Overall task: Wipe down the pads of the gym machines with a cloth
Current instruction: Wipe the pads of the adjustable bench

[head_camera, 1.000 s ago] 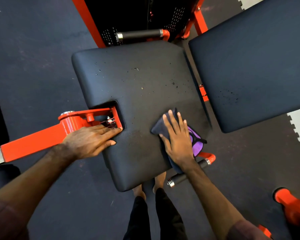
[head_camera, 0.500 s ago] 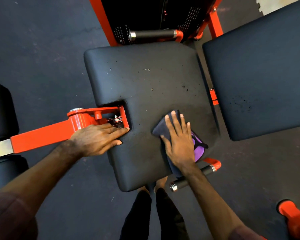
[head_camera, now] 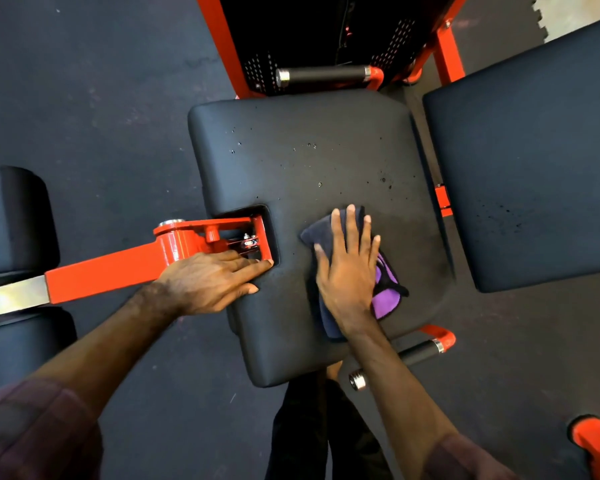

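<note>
A black seat pad of an orange-framed gym machine fills the middle of the view, speckled with droplets on its far half. My right hand lies flat with spread fingers on a dark blue and purple cloth, pressing it onto the pad's near right part. My left hand rests with straight fingers on the pad's left edge, beside the notch where the orange arm enters. A second black pad, the backrest, lies to the right.
Black roller pads sit at the far left on the orange arm. Grip handles stick out behind the seat and at its near right corner. Dark rubber floor surrounds the machine; my legs stand below the seat.
The view has shifted, so the machine sits further right in frame. My right hand and the cloth have slid slightly up the pad. My left hand stays at the notch.
</note>
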